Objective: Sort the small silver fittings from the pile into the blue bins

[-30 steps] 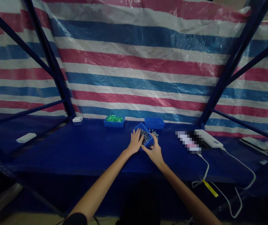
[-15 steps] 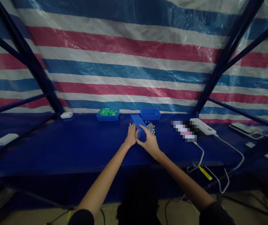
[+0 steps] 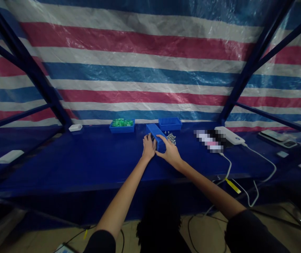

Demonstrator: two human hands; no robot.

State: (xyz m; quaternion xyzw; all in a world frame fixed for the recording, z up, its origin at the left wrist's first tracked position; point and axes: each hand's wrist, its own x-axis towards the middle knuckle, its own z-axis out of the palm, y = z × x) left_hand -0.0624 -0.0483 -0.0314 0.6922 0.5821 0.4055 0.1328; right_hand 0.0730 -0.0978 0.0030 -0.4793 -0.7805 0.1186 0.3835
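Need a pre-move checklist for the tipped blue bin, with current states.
1. Right hand has a grip on the tipped blue bin: ok, thumb and fingers on its sides.
2. Left hand is at the bin's near left side: ok.
3. Contents all inside the tipped bin: cannot tell, its inside is largely hidden.
4. Small metal parts are contained: not ok, loose on the table right of the tipped bin.
5. Back right blue bin is upright: ok.
6. Green packets are in their bin: ok.
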